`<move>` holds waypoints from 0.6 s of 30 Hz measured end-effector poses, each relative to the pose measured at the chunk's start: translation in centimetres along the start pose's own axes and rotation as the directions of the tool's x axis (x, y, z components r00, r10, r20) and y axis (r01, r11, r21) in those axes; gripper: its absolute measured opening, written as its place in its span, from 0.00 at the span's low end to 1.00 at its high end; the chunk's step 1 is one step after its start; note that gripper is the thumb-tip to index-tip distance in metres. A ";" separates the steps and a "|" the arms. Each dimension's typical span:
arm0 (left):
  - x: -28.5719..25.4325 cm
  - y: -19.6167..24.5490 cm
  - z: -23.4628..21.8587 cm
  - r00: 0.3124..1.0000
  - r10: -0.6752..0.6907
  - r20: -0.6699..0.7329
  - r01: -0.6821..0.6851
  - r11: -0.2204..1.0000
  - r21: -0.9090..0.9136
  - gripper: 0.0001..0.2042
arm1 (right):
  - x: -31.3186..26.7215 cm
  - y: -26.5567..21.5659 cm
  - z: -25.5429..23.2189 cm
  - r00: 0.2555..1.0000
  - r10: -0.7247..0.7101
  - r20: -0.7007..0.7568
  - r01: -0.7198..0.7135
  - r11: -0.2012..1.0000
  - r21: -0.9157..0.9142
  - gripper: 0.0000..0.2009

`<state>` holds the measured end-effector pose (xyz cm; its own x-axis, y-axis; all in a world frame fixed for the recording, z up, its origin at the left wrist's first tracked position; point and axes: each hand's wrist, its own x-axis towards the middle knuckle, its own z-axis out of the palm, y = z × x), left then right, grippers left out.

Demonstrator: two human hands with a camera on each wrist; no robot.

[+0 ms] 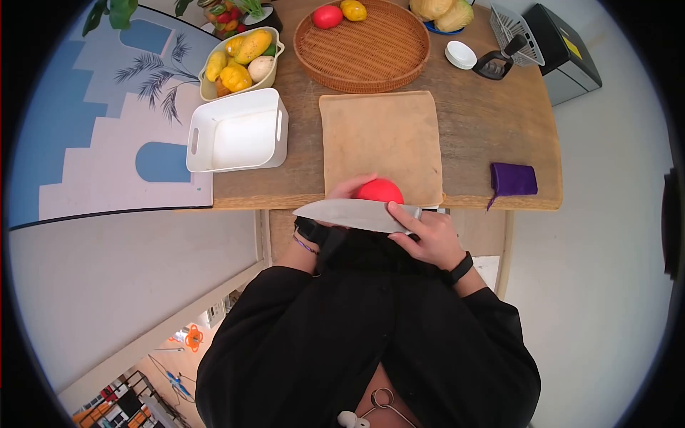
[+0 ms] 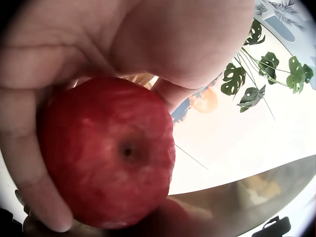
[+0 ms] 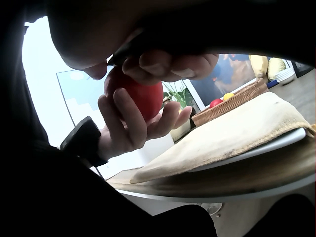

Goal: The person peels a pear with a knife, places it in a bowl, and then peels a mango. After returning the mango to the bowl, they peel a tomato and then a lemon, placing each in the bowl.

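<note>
My left hand (image 1: 348, 187) grips a red apple (image 1: 381, 190) just above the table's front edge, with fingers curled round its side. In the left wrist view the apple's dimpled end (image 2: 129, 150) faces the camera. A large kitchen knife (image 1: 346, 211) is in my right hand (image 1: 432, 239), its dark handle gripped and the index finger laid along the blade. The broad blade points left and overlaps the apple and left hand in the head view. From the right wrist, the right-hand fingers (image 3: 168, 64) show close over the apple. Beyond lies a tan cloth (image 1: 382, 139).
A white bin (image 1: 280, 135) stands left of the cloth, with a fruit basket (image 1: 203, 87) behind it. At the back is a round wicker tray (image 1: 364, 53) holding a red and a yellow fruit. A purple pouch (image 1: 514, 179) lies right, below a white bowl (image 1: 461, 55).
</note>
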<state>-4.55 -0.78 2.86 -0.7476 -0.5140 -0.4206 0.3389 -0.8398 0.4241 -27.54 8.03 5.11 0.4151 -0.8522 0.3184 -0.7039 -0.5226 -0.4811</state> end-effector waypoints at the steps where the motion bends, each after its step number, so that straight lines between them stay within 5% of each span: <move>1: 0.1 0.0 0.3 0.998 0.016 -0.069 -0.012 0.998 0.054 0.24 | -0.1 -0.1 -0.2 0.999 0.002 0.046 -0.001 1.000 -0.022 0.33; 3: 0.7 -0.6 -0.4 0.990 0.035 -0.136 -0.021 0.994 0.109 0.24 | 0.0 -0.2 -0.2 0.999 0.011 0.050 -0.010 1.000 -0.028 0.33; 6: 1.9 -1.4 -2.8 0.996 0.068 -0.051 -0.066 0.997 0.041 0.26 | 0.4 -0.5 0.1 0.999 0.026 0.020 -0.025 0.999 -0.028 0.32; 9: 1.5 -1.2 -2.1 0.998 -0.053 0.025 0.055 0.995 -0.079 0.20 | 0.4 -0.6 0.0 0.999 0.034 -0.008 -0.034 0.999 -0.024 0.31; 10: 1.0 -2.2 -1.7 0.943 0.323 0.081 -0.333 0.919 0.212 0.18 | 0.4 -0.6 -0.1 0.999 0.032 -0.001 -0.032 0.999 -0.027 0.31; 12: 0.7 -2.7 -1.6 0.750 0.616 0.240 -0.650 0.620 0.440 0.17 | 0.4 -0.6 -0.1 0.999 0.038 -0.009 -0.038 0.999 -0.023 0.31; 15: 1.1 -2.1 -5.0 0.838 0.505 0.206 -0.546 0.777 0.313 0.17 | 0.3 -0.5 -0.1 0.999 0.039 0.007 -0.039 0.999 -0.028 0.32; 16: 3.2 -2.1 -8.5 0.913 0.231 0.336 -0.238 0.971 -0.020 0.19 | 0.2 -0.5 -0.1 0.999 0.040 0.028 -0.039 0.998 -0.041 0.32; 18: 3.3 -2.5 -8.9 0.846 -0.003 0.534 0.180 0.943 -0.280 0.22 | 0.1 -0.6 0.1 0.998 0.049 0.033 -0.047 0.998 -0.047 0.32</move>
<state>-2.78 -1.97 -6.76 -0.9380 -0.3392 0.0710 0.3450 -0.9333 0.0998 -27.08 8.25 5.34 0.3988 -0.8771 0.2675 -0.7491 -0.4799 -0.4566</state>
